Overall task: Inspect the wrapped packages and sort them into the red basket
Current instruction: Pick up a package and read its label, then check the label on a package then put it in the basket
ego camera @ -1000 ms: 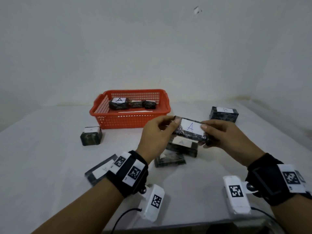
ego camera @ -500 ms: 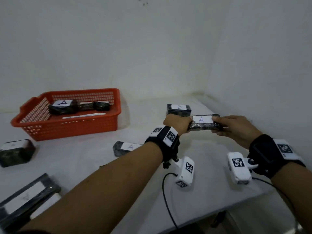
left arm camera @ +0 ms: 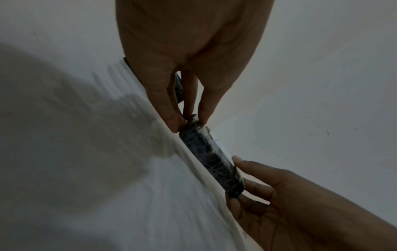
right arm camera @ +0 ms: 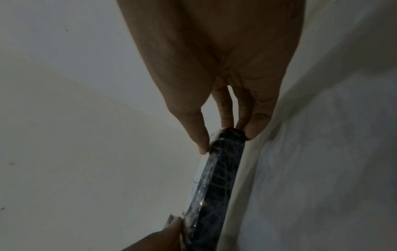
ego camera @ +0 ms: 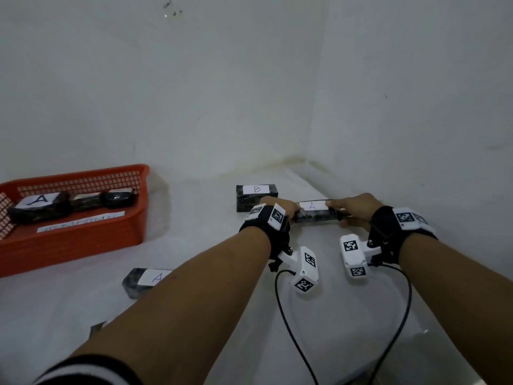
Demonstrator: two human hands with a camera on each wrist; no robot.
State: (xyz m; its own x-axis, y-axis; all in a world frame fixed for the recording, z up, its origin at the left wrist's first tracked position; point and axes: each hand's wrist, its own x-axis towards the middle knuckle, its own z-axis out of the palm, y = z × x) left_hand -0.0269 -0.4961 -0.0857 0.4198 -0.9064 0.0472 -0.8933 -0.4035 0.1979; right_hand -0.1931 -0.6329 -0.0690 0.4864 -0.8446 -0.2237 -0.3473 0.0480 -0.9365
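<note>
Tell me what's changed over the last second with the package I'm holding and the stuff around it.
Both hands, left hand and right hand, carried the A package right, next to the B package; the view swung right too. Grip unchanged: fingers pinch each end. The red basket contents and the table package look unmoved.

B-labelled package (ego camera: 256,196) sitting just behind the left hand (ego camera: 280,208), red basket (ego camera: 83,240) blocking far left, bare table (ego camera: 205,218) lying open between them
</note>
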